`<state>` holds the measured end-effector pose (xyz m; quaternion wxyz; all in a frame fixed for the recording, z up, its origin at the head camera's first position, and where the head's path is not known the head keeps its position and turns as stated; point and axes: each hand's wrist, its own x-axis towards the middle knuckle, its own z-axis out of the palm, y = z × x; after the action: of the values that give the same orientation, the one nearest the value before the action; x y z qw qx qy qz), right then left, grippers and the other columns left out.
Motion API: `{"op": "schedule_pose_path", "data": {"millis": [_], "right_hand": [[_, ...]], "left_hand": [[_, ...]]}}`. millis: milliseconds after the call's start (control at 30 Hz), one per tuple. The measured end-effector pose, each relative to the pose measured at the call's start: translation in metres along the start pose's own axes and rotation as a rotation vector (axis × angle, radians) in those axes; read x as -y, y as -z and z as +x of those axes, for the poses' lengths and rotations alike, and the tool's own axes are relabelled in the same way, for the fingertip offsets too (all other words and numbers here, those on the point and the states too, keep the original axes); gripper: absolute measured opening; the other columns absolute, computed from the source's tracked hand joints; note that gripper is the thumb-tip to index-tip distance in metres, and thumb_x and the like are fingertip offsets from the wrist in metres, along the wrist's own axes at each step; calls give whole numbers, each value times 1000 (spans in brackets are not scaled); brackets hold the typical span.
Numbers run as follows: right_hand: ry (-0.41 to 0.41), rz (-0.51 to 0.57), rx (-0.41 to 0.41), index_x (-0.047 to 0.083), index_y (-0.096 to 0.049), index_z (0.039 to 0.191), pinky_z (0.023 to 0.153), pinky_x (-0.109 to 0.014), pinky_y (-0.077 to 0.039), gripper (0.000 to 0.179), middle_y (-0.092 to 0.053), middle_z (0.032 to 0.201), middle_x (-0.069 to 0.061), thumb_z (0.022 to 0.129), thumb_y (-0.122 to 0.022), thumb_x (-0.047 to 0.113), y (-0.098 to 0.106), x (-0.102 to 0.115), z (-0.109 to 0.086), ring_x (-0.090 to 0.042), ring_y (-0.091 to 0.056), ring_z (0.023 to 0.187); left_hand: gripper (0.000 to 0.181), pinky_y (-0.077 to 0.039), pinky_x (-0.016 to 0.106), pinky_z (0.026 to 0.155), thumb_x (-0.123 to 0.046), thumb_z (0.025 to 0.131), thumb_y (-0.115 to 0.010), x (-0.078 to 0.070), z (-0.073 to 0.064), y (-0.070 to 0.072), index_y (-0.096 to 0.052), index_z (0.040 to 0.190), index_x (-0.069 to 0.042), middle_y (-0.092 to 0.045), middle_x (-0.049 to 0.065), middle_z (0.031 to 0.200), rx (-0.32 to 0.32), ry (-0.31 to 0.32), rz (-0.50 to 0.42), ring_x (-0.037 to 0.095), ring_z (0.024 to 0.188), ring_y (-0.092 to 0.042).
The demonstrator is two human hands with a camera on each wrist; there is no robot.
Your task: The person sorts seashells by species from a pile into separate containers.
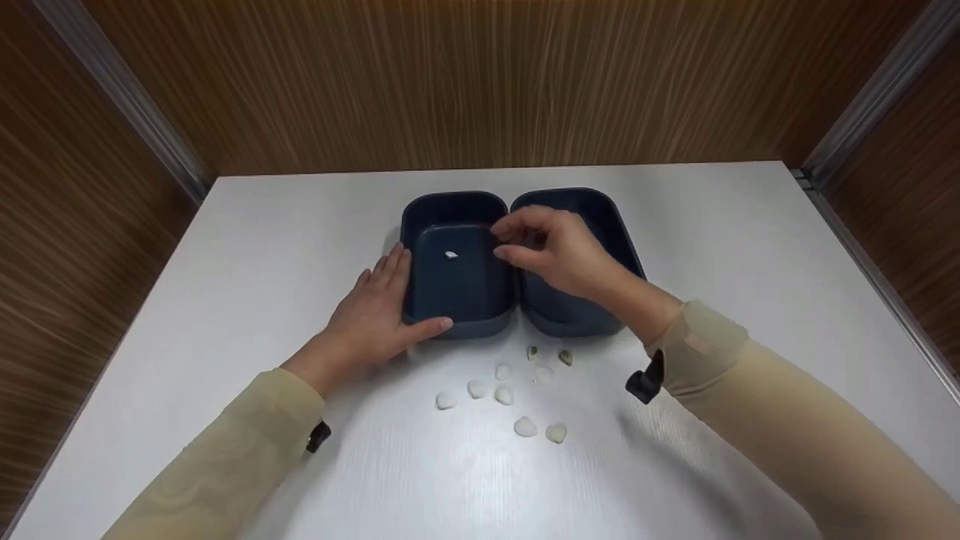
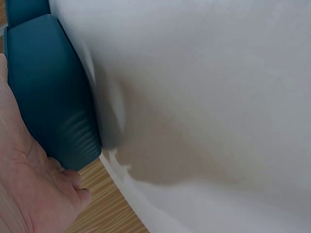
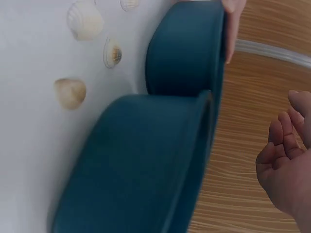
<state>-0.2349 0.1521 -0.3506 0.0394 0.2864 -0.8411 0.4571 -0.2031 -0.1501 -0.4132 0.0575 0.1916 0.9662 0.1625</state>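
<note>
My left hand (image 1: 369, 319) rests against the left dark-blue box (image 1: 472, 328), fingers straight along its left wall and thumb at its front corner. In the left wrist view this hand (image 2: 34, 179) lies beside the box's outer wall. A small white seashell (image 1: 451, 255) lies on that box's floor. Over the inner rims of the two boxes hovers my right hand (image 1: 562, 251), thumb and fingertips apart, with nothing visible between them. The right wrist view shows the same hand (image 3: 286, 165) loosely curled above the right box (image 3: 131, 150).
In front of the boxes, several pale seashells (image 1: 503, 395) are scattered on the white table (image 1: 300, 225). Two darker-marked ones, a shell (image 1: 532, 352) and another shell (image 1: 565, 357), lie nearest the right box. Wood-grain panels (image 1: 480, 90) stand behind and at both sides.
</note>
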Motion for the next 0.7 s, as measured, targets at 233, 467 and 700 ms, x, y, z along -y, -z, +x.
{"op": "schedule_pose_path", "data": {"millis": [233, 467, 700], "right_hand": [[79, 41, 4, 5, -77, 117, 77, -24, -53, 25, -74, 106, -3, 93, -83, 6, 22, 9, -33, -18, -66, 92], [61, 47, 18, 10, -78, 114, 74, -22, -52, 24, -74, 103, 1, 92, -84, 6, 28, -4, -79, -17, -66, 89], [41, 64, 31, 13, -79, 112, 72, -22, -52, 22, -74, 99, 3, 92, -83, 4, 24, -21, -122, -15, -64, 83]], "left_hand": [[128, -9, 52, 130, -92, 89, -44, 1, -2, 0, -1, 169, -2, 0, 14, 177, -2, 10, -3, 30, 163, -5], [127, -8, 52, 130, -91, 89, -44, 2, -5, -2, -1, 169, -2, 1, 14, 177, -11, 3, 1, 31, 163, -5], [127, -7, 51, 130, -90, 90, -45, 1, -7, -1, -2, 169, -2, 2, 14, 177, -13, 0, -13, 30, 163, -4]]}}
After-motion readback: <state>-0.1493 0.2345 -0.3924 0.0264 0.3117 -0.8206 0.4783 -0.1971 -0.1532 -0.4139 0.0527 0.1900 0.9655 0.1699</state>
